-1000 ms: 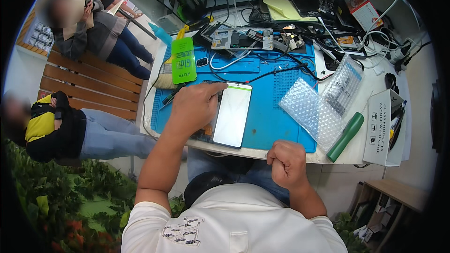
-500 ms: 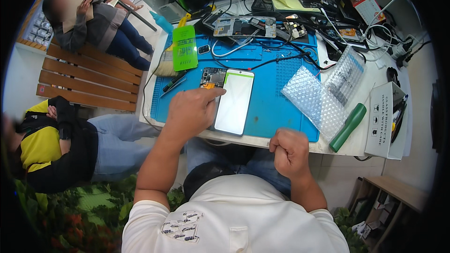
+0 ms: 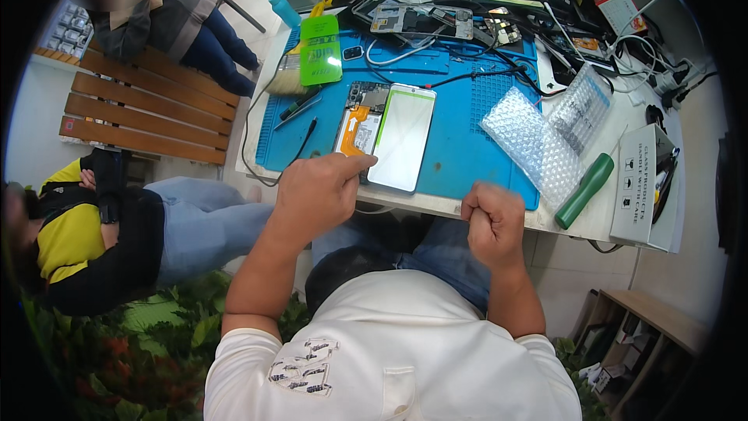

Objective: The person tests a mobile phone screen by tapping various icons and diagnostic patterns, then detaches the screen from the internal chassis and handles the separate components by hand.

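A lit display panel (image 3: 401,138), white with a green strip at its top, lies on the blue work mat (image 3: 456,164). Beside its left edge is an opened phone body (image 3: 360,126) with bare circuit parts and an orange flex cable. The index finger of my left hand (image 3: 321,191) stretches to the panel's lower left edge, its other fingers curled and holding nothing. That hand covers the near end of the phone body. At the front edge of the table, my right hand (image 3: 495,222) is closed in a fist, with nothing showing in it.
Bubble wrap (image 3: 518,136), a green-handled screwdriver (image 3: 584,191) and a white box (image 3: 643,187) lie to the right. A green card (image 3: 320,51) and a brush (image 3: 288,78) sit at the left. Phone parts and cables crowd the back. Two people (image 3: 93,226) sit left.
My left index finger has slid along the panel's left edge toward its near end, uncovering more of the phone body. My right hand stays in a fist. The whole view has shifted slightly.
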Available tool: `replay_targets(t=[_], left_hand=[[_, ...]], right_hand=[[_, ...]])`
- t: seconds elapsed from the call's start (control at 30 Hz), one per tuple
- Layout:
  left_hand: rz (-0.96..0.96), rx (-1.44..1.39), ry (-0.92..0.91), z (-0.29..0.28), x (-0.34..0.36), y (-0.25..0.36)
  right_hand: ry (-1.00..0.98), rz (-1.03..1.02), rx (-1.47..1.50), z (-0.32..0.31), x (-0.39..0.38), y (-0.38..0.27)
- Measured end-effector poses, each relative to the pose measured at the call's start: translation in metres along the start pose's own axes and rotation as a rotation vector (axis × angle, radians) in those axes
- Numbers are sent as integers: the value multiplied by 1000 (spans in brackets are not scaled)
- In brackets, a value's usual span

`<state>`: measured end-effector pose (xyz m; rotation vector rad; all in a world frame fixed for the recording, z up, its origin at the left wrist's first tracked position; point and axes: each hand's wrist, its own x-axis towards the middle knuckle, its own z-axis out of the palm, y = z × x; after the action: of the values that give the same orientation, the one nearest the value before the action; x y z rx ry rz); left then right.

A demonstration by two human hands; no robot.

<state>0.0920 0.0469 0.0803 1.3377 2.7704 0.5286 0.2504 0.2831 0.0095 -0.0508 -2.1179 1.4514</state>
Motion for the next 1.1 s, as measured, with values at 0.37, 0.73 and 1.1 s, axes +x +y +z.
replay_targets(t=[0.37, 0.73, 1.1], left_hand=[[53, -58, 40, -5, -25, 4], [23, -60, 64, -6, -27, 1], [26, -46, 77, -1, -26, -1]], right_hand=[[7, 5, -21, 1, 1, -2], [13, -14, -32, 2, 3, -4], [14, -18, -41, 2, 2, -2]])
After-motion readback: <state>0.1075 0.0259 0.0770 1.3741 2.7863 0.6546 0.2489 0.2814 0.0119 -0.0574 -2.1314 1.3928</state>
